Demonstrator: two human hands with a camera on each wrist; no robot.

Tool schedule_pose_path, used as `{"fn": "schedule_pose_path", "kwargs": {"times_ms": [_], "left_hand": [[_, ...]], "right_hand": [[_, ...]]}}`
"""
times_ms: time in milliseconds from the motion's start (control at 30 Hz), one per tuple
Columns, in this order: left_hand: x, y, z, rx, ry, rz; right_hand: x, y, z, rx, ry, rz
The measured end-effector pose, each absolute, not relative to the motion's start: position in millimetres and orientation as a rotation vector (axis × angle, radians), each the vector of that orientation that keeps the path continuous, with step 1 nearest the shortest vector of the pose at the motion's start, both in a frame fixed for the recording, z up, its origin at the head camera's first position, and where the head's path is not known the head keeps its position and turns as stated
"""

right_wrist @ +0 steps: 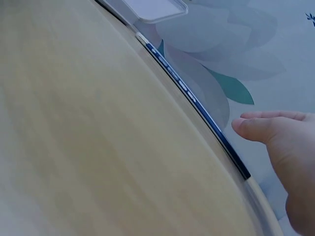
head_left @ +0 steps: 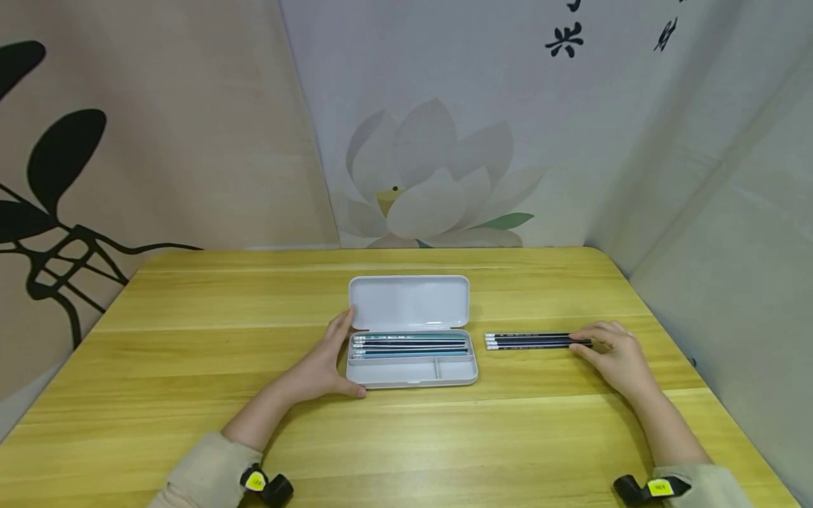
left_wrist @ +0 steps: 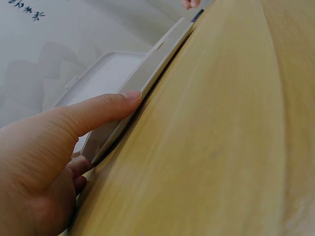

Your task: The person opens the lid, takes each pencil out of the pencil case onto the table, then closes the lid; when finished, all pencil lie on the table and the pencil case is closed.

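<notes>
A white pencil case (head_left: pixel 413 374) lies with its lid (head_left: pixel 409 303) raised back, and several blue and dark pencils (head_left: pixel 409 346) rest in its long rear compartment. My left hand (head_left: pixel 320 367) grips the case's left end, the thumb along the front wall (left_wrist: pixel 147 78) and the other fingers round the side. To the right of the case, several dark pencils (head_left: pixel 527 341) lie side by side on the table, their silvery ends toward it. Above their right ends is my right hand (head_left: pixel 619 356), thumb and fingers close together. The right wrist view shows its thumb (right_wrist: pixel 253 129) apart from the nearest pencil (right_wrist: pixel 197 105).
The case's front strip has a small divider (head_left: pixel 437 367) and holds nothing visible. All of this sits on a yellow wood-grain table (head_left: pixel 444 451). Behind it hangs a pale cloth backdrop (head_left: pixel 432 70) with a printed lotus, and more cloth borders the right side.
</notes>
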State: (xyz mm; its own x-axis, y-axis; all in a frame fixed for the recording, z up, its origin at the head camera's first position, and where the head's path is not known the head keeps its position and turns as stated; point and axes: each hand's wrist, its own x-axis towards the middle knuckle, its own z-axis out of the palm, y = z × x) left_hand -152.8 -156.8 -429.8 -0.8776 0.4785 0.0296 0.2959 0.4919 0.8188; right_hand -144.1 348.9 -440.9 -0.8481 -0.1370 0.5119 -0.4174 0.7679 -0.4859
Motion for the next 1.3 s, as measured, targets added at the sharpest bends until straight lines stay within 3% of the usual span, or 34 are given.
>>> {"fn": "schedule_pose_path", "kwargs": {"times_ms": [1300], "left_hand": [[-155, -159, -432, 0.690, 2.538, 1.332]], "right_hand": [[-148, 212, -423, 0.794, -2.447, 0.981]]}}
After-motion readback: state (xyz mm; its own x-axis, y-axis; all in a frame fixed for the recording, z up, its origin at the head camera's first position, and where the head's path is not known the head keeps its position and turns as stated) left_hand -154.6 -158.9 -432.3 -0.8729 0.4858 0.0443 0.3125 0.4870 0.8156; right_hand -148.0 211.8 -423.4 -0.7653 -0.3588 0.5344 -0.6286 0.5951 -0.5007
